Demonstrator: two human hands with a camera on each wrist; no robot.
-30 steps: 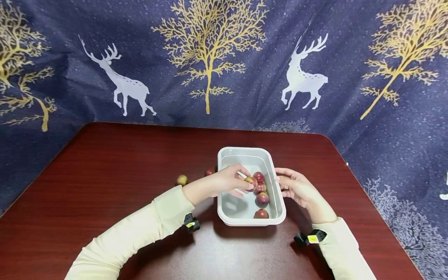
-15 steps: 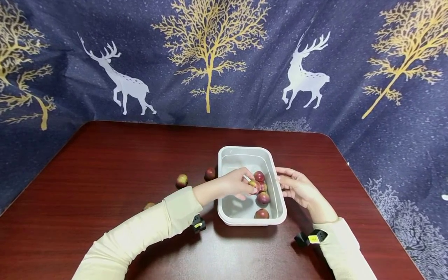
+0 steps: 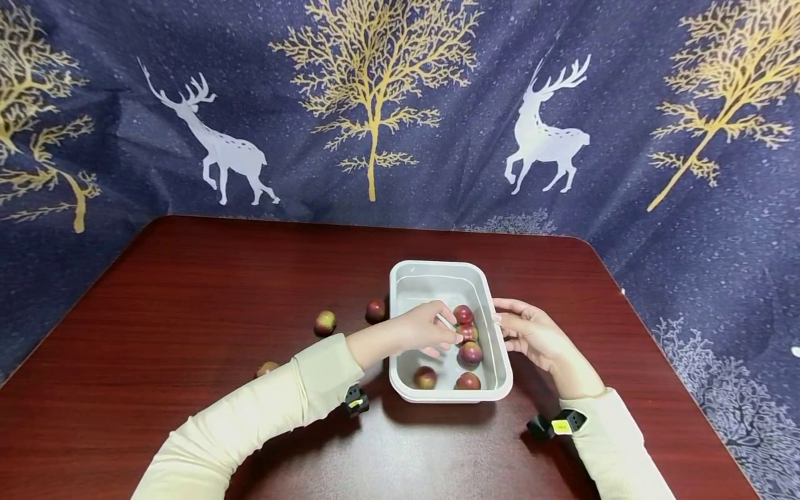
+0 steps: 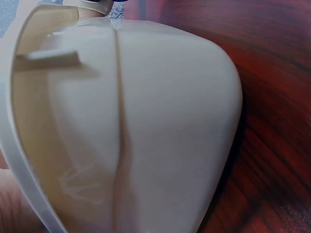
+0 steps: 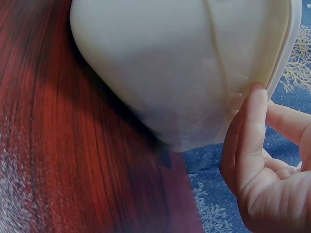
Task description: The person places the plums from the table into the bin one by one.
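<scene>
A white plastic container (image 3: pixel 437 272) stands on the table with several red and yellow-green plums (image 3: pixel 471 353) in it, most along its right side. One plum (image 3: pixel 425 378) lies apart, near the front left corner inside. My left hand (image 3: pixel 421 328) reaches over the left rim into the container, its fingers loosely bent and holding nothing, fingertips beside the plums. My right hand (image 3: pixel 531 337) pinches the container's right rim between thumb and fingers. The right wrist view shows its fingers (image 5: pixel 250 131) against the outer wall under the rim. The left wrist view is filled mostly by the container's outer side (image 4: pixel 175 107).
Left of the container lie a dark red plum (image 3: pixel 375 310), a yellow-green plum (image 3: pixel 325 323) and another plum (image 3: pixel 267 368) partly behind the left sleeve. The reddish-brown table (image 3: pixel 250 271) ends at the back against a blue cloth (image 3: pixel 437 173) with deer and trees.
The left hand moved slightly right, then let go of the plum it held; a plum now rests at the container's front left. The right hand has stayed on the rim.
</scene>
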